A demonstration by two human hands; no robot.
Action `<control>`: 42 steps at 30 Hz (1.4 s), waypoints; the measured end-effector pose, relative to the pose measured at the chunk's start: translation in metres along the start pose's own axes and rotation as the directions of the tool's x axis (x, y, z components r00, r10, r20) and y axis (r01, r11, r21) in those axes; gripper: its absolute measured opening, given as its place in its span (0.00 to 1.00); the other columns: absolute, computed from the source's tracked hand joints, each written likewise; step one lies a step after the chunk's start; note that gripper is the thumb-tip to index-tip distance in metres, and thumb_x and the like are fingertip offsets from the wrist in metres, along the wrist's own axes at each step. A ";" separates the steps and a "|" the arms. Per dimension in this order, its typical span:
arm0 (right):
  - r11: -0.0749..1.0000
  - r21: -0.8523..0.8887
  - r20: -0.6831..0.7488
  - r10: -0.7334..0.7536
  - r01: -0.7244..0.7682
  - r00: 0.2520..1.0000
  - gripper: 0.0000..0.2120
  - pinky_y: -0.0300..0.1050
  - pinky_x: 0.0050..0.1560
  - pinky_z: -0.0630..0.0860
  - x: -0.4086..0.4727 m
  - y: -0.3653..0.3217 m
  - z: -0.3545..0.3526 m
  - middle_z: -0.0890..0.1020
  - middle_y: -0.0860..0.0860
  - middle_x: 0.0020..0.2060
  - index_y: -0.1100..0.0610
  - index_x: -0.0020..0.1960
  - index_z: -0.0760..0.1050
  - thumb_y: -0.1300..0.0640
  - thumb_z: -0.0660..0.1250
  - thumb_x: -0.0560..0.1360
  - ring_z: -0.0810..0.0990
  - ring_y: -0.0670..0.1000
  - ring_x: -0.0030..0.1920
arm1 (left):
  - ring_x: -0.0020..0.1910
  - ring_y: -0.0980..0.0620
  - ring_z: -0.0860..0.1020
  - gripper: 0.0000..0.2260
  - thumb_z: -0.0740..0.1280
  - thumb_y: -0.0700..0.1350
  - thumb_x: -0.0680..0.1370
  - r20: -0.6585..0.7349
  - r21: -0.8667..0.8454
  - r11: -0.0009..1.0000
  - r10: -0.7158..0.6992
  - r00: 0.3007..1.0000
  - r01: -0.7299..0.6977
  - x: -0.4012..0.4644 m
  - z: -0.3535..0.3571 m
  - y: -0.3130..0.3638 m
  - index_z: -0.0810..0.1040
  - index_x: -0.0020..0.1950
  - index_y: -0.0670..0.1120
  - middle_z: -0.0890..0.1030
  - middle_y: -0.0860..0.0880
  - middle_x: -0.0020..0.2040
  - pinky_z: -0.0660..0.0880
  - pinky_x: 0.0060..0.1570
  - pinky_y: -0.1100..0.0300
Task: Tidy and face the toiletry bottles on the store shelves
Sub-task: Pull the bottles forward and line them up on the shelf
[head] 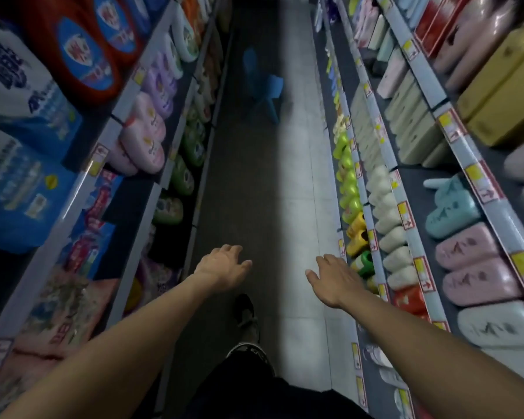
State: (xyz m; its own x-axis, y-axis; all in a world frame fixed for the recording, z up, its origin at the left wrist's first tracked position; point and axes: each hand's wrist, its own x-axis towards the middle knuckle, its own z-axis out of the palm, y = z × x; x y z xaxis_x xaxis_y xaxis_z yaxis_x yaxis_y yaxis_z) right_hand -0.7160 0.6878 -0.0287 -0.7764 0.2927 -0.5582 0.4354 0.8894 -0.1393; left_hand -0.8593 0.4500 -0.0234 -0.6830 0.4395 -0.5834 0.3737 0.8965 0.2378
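I look down a narrow shop aisle with shelves on both sides. My left hand (224, 266) hangs over the aisle floor, fingers spread, holding nothing. My right hand (335, 278) reaches out near the lower right shelf, empty and open, just short of a green bottle (364, 263) and yellow bottles (357, 234). Pink bottles (469, 252) and a teal bottle (449, 207) stand on the right shelf above. Pink bottles (146, 140) and green bottles (182, 176) fill the left shelves.
A blue plastic stool (265, 86) stands in the aisle farther ahead. Large blue detergent bags (22, 182) and red jugs (82, 49) sit on the upper left shelf. Price-tag rails (406, 213) edge the shelves. My shoe (245, 313) is on the tiled floor.
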 end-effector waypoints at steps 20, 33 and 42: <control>0.989 0.031 0.012 0.145 -0.146 0.989 0.31 0.55 0.76 0.64 0.248 -0.070 -0.175 0.66 0.57 0.78 0.57 0.81 0.61 0.40 0.49 0.85 0.65 0.59 0.77 | 0.77 0.40 0.66 0.32 0.54 0.63 0.83 0.072 -0.026 0.999 0.036 0.997 -0.034 0.265 -0.200 -0.062 0.61 0.83 0.48 0.65 0.44 0.81 0.65 0.75 0.44; 0.997 0.052 0.014 0.056 -0.057 0.998 0.31 0.53 0.77 0.64 0.456 -0.052 -0.278 0.64 0.54 0.80 0.56 0.83 0.58 0.39 0.49 0.85 0.63 0.57 0.78 | 0.78 0.42 0.64 0.32 0.54 0.64 0.83 0.086 0.005 0.998 -0.055 0.995 0.055 0.441 -0.319 -0.043 0.59 0.83 0.48 0.64 0.44 0.81 0.64 0.76 0.45; 0.999 0.024 0.035 0.025 -0.025 0.999 0.30 0.53 0.76 0.64 0.591 -0.010 -0.376 0.65 0.54 0.79 0.56 0.81 0.60 0.39 0.49 0.85 0.63 0.57 0.78 | 0.79 0.41 0.64 0.32 0.55 0.64 0.84 0.072 -0.006 0.997 -0.081 0.994 0.081 0.566 -0.409 0.004 0.59 0.83 0.48 0.64 0.45 0.81 0.64 0.76 0.46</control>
State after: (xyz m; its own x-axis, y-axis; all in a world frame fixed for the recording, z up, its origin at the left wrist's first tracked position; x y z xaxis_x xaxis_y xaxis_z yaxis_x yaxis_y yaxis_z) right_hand -1.3508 0.9843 -0.0499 -0.7492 0.3022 -0.5894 0.4658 0.8730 -0.1444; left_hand -1.5014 0.7255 -0.0350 -0.6637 0.3606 -0.6553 0.3134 0.9296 0.1941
